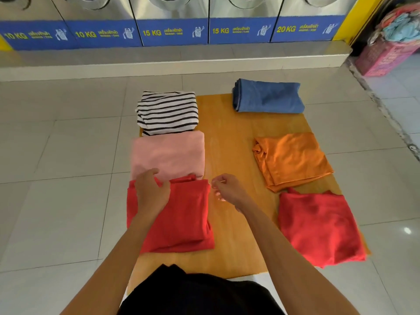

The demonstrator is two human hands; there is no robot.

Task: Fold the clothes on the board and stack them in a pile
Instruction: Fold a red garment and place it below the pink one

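A wooden board point(227, 137) lies on the tiled floor with folded clothes in two columns. The left column holds a striped top point(168, 112), a pink garment point(168, 153) and, nearest me, a folded red garment point(181, 217). On the right lie a blue one point(268, 96), an orange one point(293, 160) and another red one point(318, 226). My left hand point(152, 192) lies on the near-left red garment's far left corner, fingers curled at its edge. My right hand point(227, 189) hovers just past that garment's far right corner, loosely curled and holding nothing.
A row of washing machines point(172, 30) on a raised step lines the far wall. A pink laundry basket point(386, 55) heaped with clothes stands at the far right. Grey floor tiles surround the board. My dark clothing point(193, 292) fills the bottom edge.
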